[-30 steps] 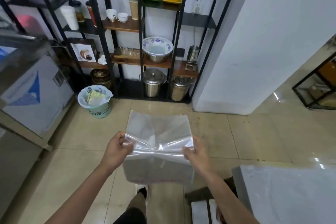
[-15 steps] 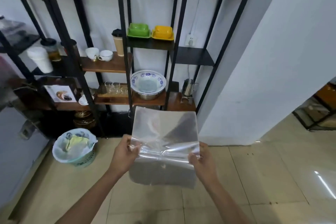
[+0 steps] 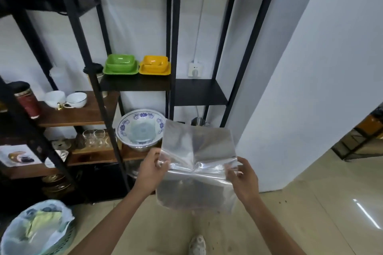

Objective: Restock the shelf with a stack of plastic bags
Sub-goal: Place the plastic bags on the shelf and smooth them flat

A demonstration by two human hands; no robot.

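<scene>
**Limp, slick bag stack carried two-handed toward the rack**

The stack of clear plastic bags (image 3: 199, 163) looks light, floppy and slippery; it creases across the middle where it is held and sags below. Pinching both side edges, as now, seems the safest hold. The left hand (image 3: 152, 168) grips the left edge and the right hand (image 3: 243, 178) the right, forearms stretched forward, the stack held in the air before the empty black shelf (image 3: 200, 93).

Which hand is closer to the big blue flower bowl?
Left. The left hand is just below the bowl; the right hand is across the plastic bags, farther right.
</scene>
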